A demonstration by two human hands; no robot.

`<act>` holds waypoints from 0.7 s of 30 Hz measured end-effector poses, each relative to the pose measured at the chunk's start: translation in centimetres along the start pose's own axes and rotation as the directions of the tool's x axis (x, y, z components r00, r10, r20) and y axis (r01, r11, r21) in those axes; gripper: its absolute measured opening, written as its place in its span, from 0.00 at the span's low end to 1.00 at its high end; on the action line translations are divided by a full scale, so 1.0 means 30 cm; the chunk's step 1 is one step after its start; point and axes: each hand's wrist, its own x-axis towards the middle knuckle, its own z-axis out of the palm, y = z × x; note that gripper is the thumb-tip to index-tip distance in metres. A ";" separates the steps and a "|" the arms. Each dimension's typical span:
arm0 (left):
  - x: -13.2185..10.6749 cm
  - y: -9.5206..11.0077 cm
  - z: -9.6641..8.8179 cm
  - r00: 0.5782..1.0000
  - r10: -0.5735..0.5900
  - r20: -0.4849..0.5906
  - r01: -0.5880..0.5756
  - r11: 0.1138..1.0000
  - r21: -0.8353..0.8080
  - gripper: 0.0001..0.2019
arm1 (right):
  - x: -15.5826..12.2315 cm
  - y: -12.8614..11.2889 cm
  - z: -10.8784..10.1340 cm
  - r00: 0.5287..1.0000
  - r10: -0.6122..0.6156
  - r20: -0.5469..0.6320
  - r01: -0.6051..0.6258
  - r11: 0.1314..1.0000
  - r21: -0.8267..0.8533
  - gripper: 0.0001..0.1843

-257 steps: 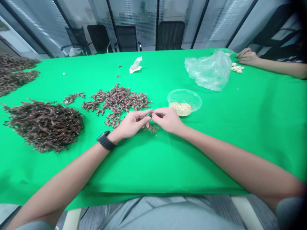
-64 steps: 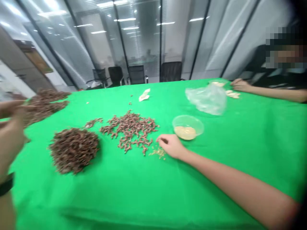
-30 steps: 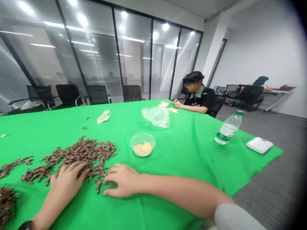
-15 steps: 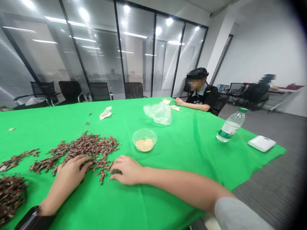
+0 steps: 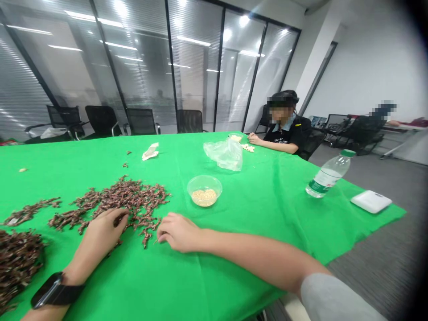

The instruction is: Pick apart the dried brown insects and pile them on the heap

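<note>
Left of the plastic bowl (image 5: 204, 189), my left hand (image 5: 100, 234) lies curled on the dried pods (image 5: 133, 198), grip unclear; my right hand (image 5: 179, 232) rests open beside them. The bowl holds a shallow layer of seeds (image 5: 204, 197); plenty of pods remain.

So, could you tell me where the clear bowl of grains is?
In the head view, the clear bowl sits on the green tablecloth, just beyond the right hand, right of the brown pods.

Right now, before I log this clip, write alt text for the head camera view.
The left hand rests on scattered dried brown plant sprigs on a bright green tablecloth, the right hand at their edge. Beyond sit a clear plastic bowl of pale seeds and, farther off, a seated person beside a crumpled clear plastic bag.
</note>
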 end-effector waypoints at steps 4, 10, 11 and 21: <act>0.000 0.042 -0.022 0.994 0.056 -0.097 -0.056 0.998 0.009 0.17 | -0.003 -0.005 0.002 0.999 0.015 -0.047 -0.013 0.999 0.033 0.07; -0.009 0.100 -0.050 0.984 0.057 -0.169 -0.073 0.993 -0.091 0.15 | -0.013 -0.011 -0.008 0.986 0.130 -0.107 -0.111 0.979 0.170 0.08; -0.013 0.107 -0.054 0.979 0.059 -0.196 -0.081 0.991 -0.104 0.15 | -0.014 -0.011 -0.010 0.984 0.141 -0.108 -0.119 0.976 0.183 0.08; -0.052 0.228 -0.089 0.957 0.027 -0.289 -0.103 0.963 -0.250 0.10 | -0.003 -0.011 -0.020 0.948 0.297 -0.118 -0.250 0.919 0.306 0.06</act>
